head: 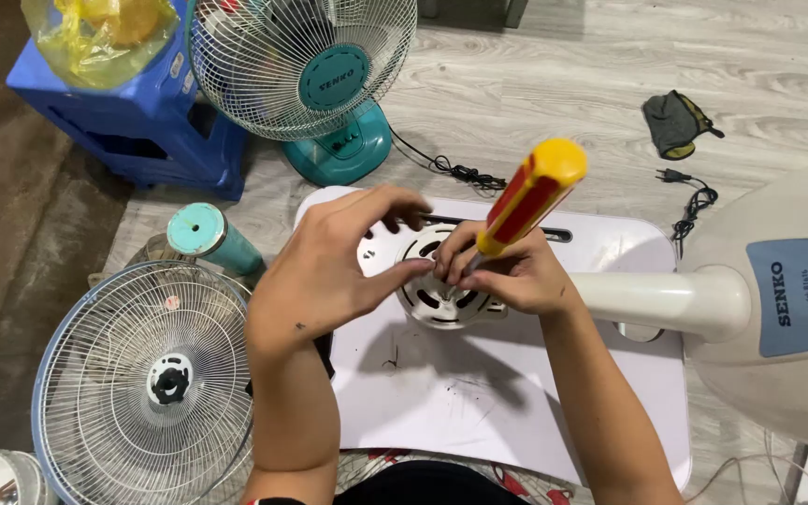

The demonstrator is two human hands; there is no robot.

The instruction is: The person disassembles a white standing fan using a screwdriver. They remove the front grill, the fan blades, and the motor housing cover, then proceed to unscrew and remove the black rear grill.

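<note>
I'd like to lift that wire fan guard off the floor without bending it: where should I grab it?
Hold the wire fan guard by its thick outer rim, probably from the near left edge. It lies flat; its thin spokes look easy to bend, and the left hand and forearm cover its right side.

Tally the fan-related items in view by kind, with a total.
Complete teal desk fan with wire grille: 1
Loose round white wire grille on the floor: 1
White fan with stem and blue button panel: 1
Round white vented motor housing: 1
Total: 4

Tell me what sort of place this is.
Likely a home floor used for fan repair: wood-look floor, loose fan grille, whole teal fan, and right hand working a screwdriver.
</note>
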